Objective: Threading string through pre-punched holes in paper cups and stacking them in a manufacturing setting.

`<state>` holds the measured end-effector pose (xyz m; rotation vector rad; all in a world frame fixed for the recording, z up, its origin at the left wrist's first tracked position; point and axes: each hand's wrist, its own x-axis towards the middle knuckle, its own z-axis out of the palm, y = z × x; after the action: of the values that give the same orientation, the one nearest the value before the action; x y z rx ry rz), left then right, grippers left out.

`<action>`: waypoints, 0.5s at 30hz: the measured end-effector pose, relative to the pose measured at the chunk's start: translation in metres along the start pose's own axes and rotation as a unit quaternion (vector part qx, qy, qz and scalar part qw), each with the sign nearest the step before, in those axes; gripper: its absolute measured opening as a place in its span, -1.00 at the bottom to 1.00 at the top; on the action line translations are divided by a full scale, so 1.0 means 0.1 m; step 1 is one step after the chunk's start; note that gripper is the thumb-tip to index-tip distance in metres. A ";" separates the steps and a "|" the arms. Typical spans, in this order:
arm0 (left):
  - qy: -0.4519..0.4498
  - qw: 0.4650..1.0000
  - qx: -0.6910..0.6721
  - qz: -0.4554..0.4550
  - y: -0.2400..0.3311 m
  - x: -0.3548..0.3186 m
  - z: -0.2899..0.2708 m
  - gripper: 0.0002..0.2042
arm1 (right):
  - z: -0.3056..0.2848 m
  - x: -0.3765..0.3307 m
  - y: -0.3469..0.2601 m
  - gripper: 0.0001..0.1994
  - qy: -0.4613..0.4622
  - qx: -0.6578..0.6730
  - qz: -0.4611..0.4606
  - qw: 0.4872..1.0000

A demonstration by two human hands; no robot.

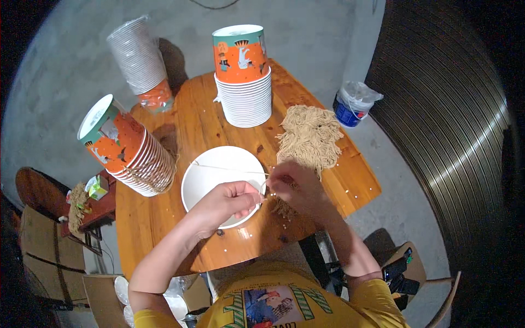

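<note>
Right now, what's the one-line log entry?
left hand: on white bowl | right hand: at noodle pile | thin strand across bowl

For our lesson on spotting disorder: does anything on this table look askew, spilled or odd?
Yes. The left bowl stack leans far over at the table edge, unlike the upright stack. Noodles lie in a bare heap on the wood, and small pale bits are scattered about.
</note>
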<state>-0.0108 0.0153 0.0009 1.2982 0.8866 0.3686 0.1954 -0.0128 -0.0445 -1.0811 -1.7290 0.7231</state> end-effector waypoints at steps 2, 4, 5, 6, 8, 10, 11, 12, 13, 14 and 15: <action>0.001 1.000 0.001 0.003 0.00 0.02 0.01 -0.88 | -0.03 -0.06 -0.09 -0.86 0.006 0.011 0.005 1.000; 0.012 1.000 0.003 0.004 -0.03 0.00 -0.02 -0.88 | -0.02 -0.04 -0.35 -0.82 -0.056 -0.140 -0.038 0.988; 0.008 1.000 0.003 0.004 -0.01 0.01 -0.01 -0.88 | -0.01 -0.05 -0.30 -0.82 -0.054 -0.142 -0.036 0.988; 0.000 1.000 0.002 0.006 0.01 0.01 0.00 -0.89 | 0.02 -0.08 -0.20 -0.80 -0.006 -0.167 -0.107 0.980; -0.006 1.000 0.000 0.009 0.02 0.02 0.00 -0.89 | 0.09 -0.12 -0.14 -0.78 0.039 -0.189 -0.179 0.965; -0.028 0.999 -0.030 0.013 -0.01 0.04 -0.02 -0.89 | 0.18 -0.18 -0.14 -0.79 0.034 -0.150 -0.106 0.982; -0.025 0.999 -0.031 0.013 -0.01 0.04 -0.04 -0.89 | 0.23 -0.19 -0.20 -0.79 0.031 -0.148 -0.108 0.983; -0.041 0.996 -0.079 -0.016 -0.01 0.04 -0.06 -0.90 | 0.27 -0.20 -0.31 -0.79 0.052 -0.115 -0.112 0.986; -0.058 0.989 -0.127 -0.045 -0.01 0.05 -0.08 -0.90 | 0.31 -0.21 -0.37 -0.80 0.073 -0.083 -0.117 0.987; -0.058 0.989 -0.126 -0.044 -0.01 0.05 -0.08 -0.90 | 0.34 -0.24 -0.34 -0.80 0.073 -0.083 -0.118 0.987; -0.074 0.982 -0.163 -0.062 0.00 0.06 -0.07 -0.91 | 0.38 -0.26 -0.28 -0.79 0.075 -0.103 -0.127 0.984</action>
<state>-0.0122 0.0241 -0.0011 0.9502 0.7415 0.3001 0.1555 -0.0485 -0.0466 -1.0005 -1.7969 0.3020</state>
